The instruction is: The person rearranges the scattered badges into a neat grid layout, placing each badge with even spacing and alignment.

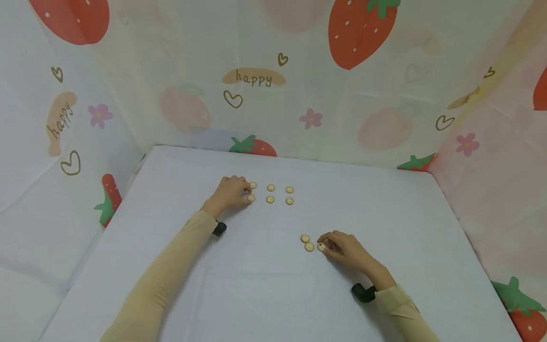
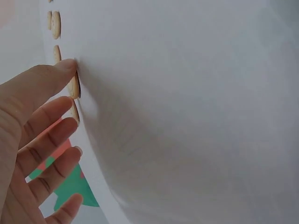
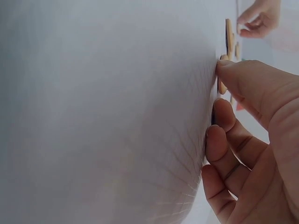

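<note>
Small round tan discs with marked faces lie on the white table. My left hand [image 1: 231, 194] has its thumb and forefinger at opposite edges of the near-left disc [image 1: 251, 198] in two short rows, pinching it at the table surface. The far-left disc [image 1: 253, 185] sits just beyond those fingertips; the left wrist view shows the other fingers spread loosely. Nearer the front, my right hand [image 1: 348, 249] pinches a disc [image 1: 322, 247] by its edges between thumb and forefinger, its other fingers curled by the cloth. Left of it lie two discs, one [image 1: 309, 247] close in front of another [image 1: 305, 238].
Right of the left hand are the rows' other discs, including a middle one [image 1: 271, 187] and a right one [image 1: 289, 201]. A white cloth covers the table [image 1: 239, 294]. Strawberry-printed curtains [image 1: 256, 114] stand along its back and sides. Each wrist bears a black camera [image 1: 363, 292].
</note>
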Available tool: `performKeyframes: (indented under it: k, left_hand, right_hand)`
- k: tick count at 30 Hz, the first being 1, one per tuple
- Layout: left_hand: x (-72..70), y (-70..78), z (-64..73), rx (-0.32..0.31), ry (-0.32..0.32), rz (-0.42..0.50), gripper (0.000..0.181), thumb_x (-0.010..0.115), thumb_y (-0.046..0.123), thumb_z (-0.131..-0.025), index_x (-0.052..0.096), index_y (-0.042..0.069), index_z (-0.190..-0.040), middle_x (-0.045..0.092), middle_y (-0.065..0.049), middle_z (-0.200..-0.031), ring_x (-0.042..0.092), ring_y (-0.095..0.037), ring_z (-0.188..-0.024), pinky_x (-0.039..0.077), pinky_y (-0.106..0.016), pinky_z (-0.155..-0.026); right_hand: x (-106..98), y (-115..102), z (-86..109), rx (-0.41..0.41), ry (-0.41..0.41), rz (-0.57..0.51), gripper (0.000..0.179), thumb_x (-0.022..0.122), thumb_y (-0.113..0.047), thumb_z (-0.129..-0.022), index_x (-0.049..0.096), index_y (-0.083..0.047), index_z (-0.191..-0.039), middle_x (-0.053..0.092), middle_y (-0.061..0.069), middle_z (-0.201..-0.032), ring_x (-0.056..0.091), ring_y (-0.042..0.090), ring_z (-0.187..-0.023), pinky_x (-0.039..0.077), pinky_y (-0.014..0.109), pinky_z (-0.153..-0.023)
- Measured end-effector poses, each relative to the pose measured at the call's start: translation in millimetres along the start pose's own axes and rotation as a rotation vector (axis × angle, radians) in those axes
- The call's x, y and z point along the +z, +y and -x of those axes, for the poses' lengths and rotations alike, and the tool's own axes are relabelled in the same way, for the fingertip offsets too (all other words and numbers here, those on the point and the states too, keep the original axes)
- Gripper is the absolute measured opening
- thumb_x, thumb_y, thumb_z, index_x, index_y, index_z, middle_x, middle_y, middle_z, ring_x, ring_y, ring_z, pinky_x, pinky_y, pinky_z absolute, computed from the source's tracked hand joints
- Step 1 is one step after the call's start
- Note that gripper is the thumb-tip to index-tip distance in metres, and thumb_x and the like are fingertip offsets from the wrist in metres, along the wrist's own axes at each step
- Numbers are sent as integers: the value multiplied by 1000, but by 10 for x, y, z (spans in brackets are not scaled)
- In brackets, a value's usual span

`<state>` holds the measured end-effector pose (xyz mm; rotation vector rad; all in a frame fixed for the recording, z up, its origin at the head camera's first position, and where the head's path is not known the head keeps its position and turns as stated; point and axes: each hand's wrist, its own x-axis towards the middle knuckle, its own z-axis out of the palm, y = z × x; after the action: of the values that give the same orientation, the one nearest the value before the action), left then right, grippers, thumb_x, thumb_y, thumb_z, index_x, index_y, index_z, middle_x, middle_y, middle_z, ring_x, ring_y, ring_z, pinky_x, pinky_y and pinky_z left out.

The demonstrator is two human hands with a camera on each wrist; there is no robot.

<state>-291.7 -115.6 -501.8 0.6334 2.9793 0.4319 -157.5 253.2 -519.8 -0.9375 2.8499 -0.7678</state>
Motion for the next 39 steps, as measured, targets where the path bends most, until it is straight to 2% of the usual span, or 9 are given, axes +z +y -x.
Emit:
performKeyframes:
  k: [6,26,32,39]
  left_hand:
    - [6,8,8,3,19,-15,23,67,36,-82,68,17,-93,62,-2,-106,53,-25,-98,35,-52,-94]
    - [59,-4,-1,9,55,-2,24,66,34,-83,70,15,-98,63,-3,-103,54,-24,-93,38,-51,-90]
    - [49,48,21,10,72,5,23,65,30,-84,70,16,-101,63,-3,-106,54,-25,-96,37,-52,-93]
    - [61,113,12,41,76,-34,23,66,30,-83,70,19,-103,63,-2,-110,54,-24,-100,37,-51,-94]
  right_hand:
    - [4,17,3,-11,6,-3,23,66,-17,-85,63,-18,-108,52,-12,-78,46,4,-67,41,20,-62]
    - [2,31,-6,-18,1,9,23,65,-18,-86,62,-18,-109,52,-11,-80,47,5,-69,41,22,-64]
    - [-7,30,-10,-19,-10,0,23,65,-18,-86,62,-17,-109,52,-10,-80,47,5,-69,42,21,-64]
    - [2,26,-12,-11,-12,0,23,65,-18,-87,62,-18,-109,52,-11,-79,46,3,-69,42,21,-63]
